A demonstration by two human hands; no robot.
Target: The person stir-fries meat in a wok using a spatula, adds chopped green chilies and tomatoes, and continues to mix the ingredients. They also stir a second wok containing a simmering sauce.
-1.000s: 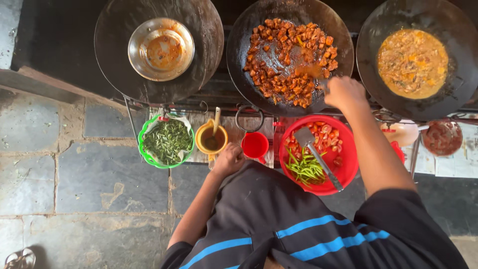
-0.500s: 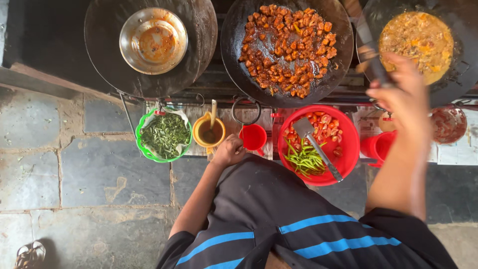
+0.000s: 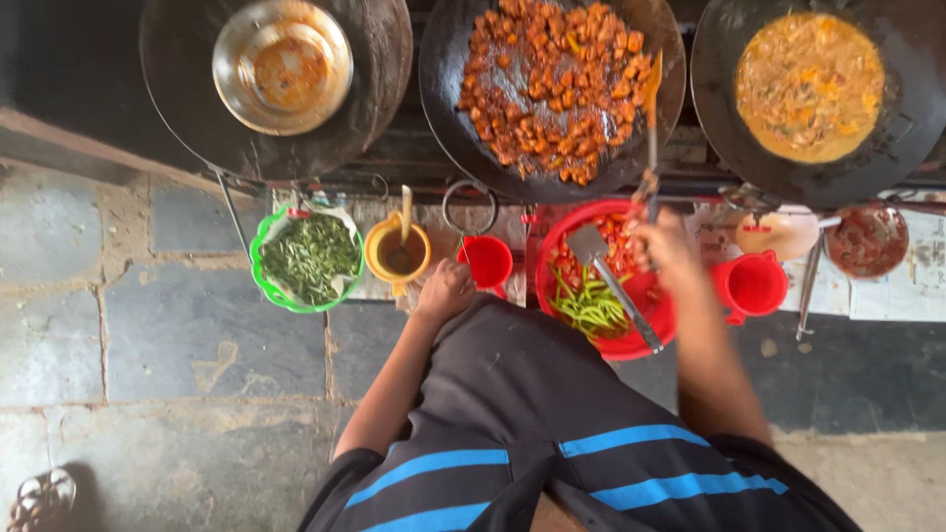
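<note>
Three wide black pans are seen in a row along the top of the view. The left pan point(image 3: 177, 89) carries a round steel bowl point(image 3: 283, 65) smeared with orange residue; the middle pan point(image 3: 443, 108) is filled with browned, reddish chunks of food point(image 3: 547, 84); the right pan point(image 3: 912, 108) holds a yellow-orange curry point(image 3: 810, 84). Below them, a grey stone-slab counter point(image 3: 148, 335) is seen, and a dark garment with blue stripes point(image 3: 552, 433) fills the lower middle of the frame.

A red basin point(image 3: 631, 345) with tomato pieces and green chillies is placed just under the middle pan, and a flat metal turner point(image 3: 611, 286) lies across it. To its left, a small red cup point(image 3: 487, 260), a yellow cup point(image 3: 397, 253) with a spoon standing in it, and a green bowl of chopped greens point(image 3: 307, 258) are lined up. To its right, a red mug point(image 3: 753, 285), a pale bowl point(image 3: 778, 234) and a small dark bowl of red paste point(image 3: 869, 240) are set.

The right hand point(image 3: 665, 251) is closed around the handle of a long ladle point(image 3: 650, 108) — its orange-stained end rests in the food at the right side of the middle pan, while the handle runs down over the pan's rim to the hand above the red basin. The left hand point(image 3: 445, 290) is loosely clenched and holds nothing — it is rested at the counter edge, just beside the small red cup.
</note>
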